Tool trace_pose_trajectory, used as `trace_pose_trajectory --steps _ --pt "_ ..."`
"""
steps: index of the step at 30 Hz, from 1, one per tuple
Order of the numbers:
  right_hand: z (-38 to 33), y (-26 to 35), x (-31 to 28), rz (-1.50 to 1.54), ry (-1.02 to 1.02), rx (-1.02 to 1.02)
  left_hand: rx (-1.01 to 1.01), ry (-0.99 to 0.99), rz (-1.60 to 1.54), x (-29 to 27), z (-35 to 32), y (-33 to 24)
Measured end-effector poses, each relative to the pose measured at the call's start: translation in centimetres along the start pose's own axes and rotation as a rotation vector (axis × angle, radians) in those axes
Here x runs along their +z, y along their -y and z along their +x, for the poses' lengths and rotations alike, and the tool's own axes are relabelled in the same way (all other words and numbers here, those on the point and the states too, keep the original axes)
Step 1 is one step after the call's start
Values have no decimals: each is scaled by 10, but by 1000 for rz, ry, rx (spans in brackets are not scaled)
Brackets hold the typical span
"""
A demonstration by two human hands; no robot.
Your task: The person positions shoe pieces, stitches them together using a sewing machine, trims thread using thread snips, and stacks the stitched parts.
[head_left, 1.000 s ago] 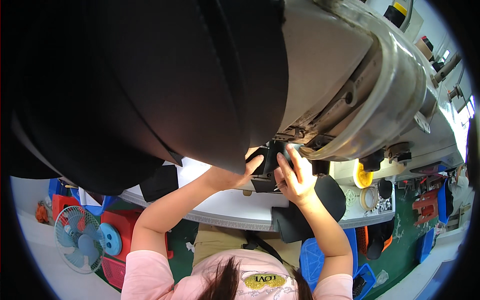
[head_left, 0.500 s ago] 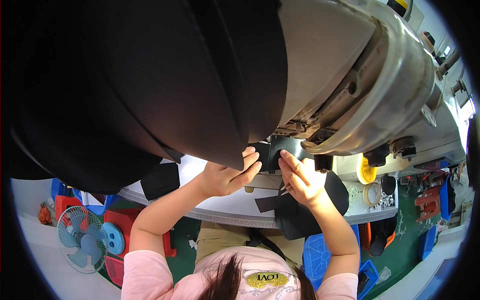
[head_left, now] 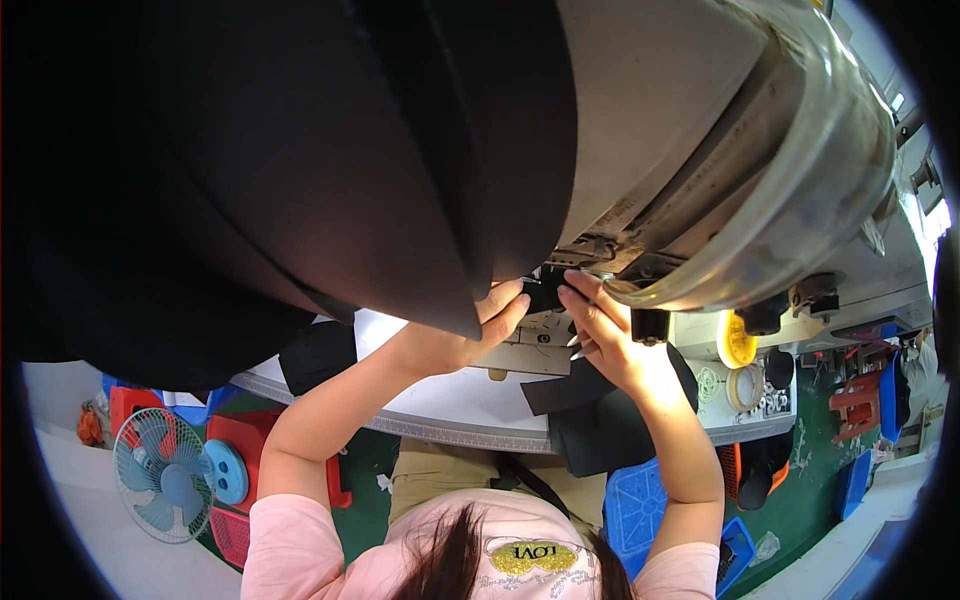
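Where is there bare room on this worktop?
The white worktop between the left forearm, the ruled edge and the black pieces looks bare. It's crowded around the left hand and right hand by the machine, and at the right end, with the roll and yellow part.

This is a sewing workshop, shown by the bulky industrial sewing machine [head_left: 690,130] standing over a white worktop [head_left: 430,405] with a ruled measuring strip [head_left: 470,434] along its curved-looking front edge. Cut black pieces [head_left: 318,358] lie on that surface, and a roll of tape [head_left: 732,388] sits at its right end. Around it, a green-painted floor [head_left: 805,495] dotted with pale scraps [head_left: 384,483], a blue plastic crate [head_left: 637,505], an orange basket [head_left: 732,475] and an electric fan [head_left: 165,478] suit a small factory room.
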State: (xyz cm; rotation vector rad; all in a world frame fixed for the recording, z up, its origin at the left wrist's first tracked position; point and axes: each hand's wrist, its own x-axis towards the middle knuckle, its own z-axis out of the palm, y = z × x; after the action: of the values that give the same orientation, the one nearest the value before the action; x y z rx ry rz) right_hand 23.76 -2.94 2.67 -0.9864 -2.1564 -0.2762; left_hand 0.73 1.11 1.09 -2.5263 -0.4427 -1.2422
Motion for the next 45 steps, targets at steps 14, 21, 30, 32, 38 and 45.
trace_pose_trajectory --steps 14,21,30,32,38,45 --pt "-10 6 -5 155 51 -34 -4 47 141 4 -6 12" --pt "-18 33 15 96 408 38 115 237 207 4 -18 32" --pt "-7 22 -15 209 291 193 -153 777 -77 -43 10 31" --pt "-4 17 -20 149 241 216 -486 890 -256 -48 16 29" --pt "3 0 11 258 45 193 -531 788 -373 -28 25 39" --pt "-10 6 8 153 132 167 -789 508 -166 7 16 49"
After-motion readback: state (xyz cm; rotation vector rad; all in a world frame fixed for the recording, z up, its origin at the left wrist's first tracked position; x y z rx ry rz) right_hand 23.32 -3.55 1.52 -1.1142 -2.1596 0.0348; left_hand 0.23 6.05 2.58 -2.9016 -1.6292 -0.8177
